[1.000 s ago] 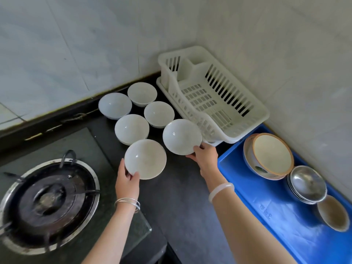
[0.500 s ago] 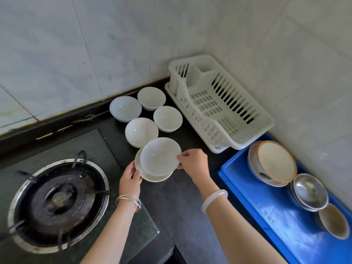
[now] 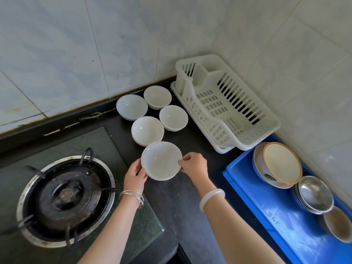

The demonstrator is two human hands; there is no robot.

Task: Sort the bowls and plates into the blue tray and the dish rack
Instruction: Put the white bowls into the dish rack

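Porcelain, judging by its glaze: the white bowl [image 3: 161, 161] is over the dark counter [image 3: 181, 202] between the gas burner [image 3: 64, 195] and the dish rack [image 3: 224, 111]. A second rim under its left edge suggests it is nested in another. The left hand [image 3: 134, 176] curls round the left rim and the right hand [image 3: 194, 165] pinches the right rim. The bowl is likely stiff, slick and chippable, so opposite rim holds suit it. Four round white bowls [image 3: 147, 130] cluster behind. The rack is slotted plastic. The blue tray [image 3: 266, 206] holds a brown-rimmed ceramic bowl [image 3: 282, 162] and shiny steel bowls [image 3: 314, 193].
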